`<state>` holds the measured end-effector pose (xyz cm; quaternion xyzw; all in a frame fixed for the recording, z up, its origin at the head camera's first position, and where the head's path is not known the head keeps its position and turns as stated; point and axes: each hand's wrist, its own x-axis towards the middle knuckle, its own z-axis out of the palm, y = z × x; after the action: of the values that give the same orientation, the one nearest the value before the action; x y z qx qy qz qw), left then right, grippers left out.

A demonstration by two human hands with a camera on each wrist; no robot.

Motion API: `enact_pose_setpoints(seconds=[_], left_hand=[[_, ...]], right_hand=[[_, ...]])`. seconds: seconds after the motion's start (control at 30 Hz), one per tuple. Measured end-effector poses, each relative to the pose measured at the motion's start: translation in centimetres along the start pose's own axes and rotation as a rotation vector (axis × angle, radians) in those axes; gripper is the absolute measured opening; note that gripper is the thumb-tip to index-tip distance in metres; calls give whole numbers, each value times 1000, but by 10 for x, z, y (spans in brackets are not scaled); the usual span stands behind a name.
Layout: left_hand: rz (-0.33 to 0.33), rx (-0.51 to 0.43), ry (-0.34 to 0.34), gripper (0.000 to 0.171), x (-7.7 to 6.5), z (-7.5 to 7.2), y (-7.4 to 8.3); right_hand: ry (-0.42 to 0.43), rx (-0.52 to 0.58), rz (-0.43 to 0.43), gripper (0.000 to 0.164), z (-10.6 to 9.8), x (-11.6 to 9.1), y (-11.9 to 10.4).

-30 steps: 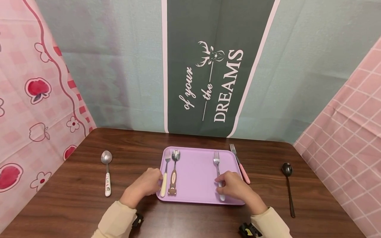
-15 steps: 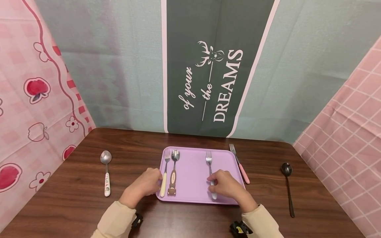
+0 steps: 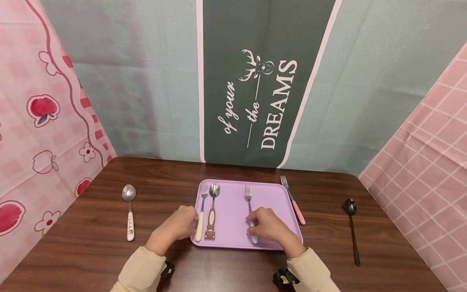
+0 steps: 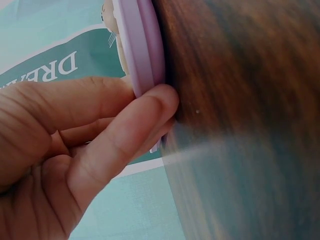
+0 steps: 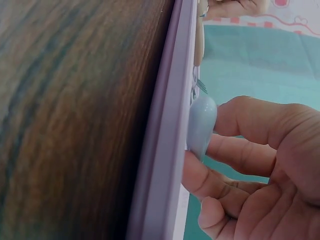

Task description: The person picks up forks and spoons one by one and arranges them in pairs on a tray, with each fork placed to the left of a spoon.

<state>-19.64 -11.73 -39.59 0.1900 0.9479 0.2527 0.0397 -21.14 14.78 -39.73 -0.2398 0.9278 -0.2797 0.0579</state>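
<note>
A table (image 3: pixel 87 247) bears the tray (image 3: pixel 233 215) in the head view; the right hand (image 3: pixel 269 224) pinches the blue fork (image 3: pixel 248 197) over it, tines beyond the fingers, nearer the tray's middle than earlier. Left wrist: the left hand (image 4: pixel 75 167) pinches the tray's rim. Right wrist: fork handle between thumb and fingers.

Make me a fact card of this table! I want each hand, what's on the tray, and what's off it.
Left hand: pinching the left rim of the purple tray
Right hand: holding the pale-handled fork over the tray
Also on tray: cream-handled fork, bear spoon
Left of tray: white-handled spoon
Right of tray: pink-handled fork close by, dark spoon farther off
Table: brown, wood-patterned
</note>
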Motion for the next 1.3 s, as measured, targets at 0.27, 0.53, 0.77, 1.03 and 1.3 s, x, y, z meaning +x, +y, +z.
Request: enact_pose_setpoints(seconds=[0.27,0.53,0.77,1.03,1.3], left_hand=[[-12,-4,-7,19,0,0,0],[-33,-23,-23,20,0,0,-1],[-18,-14,-18,21,0,0,-2],[-6,-10,-8,23,0,1,-3],[9,4,1,25,0,-1,-2]], right_hand=[[-16,-13,-5,22,4,5,-3],[-17,-26,-20,22,8,9,-5],[-19,-17,-36,21,12,14,-11],[-30,-9,-28,20,18,19,-21],[-24,-34,-15,19,19,23,-26]])
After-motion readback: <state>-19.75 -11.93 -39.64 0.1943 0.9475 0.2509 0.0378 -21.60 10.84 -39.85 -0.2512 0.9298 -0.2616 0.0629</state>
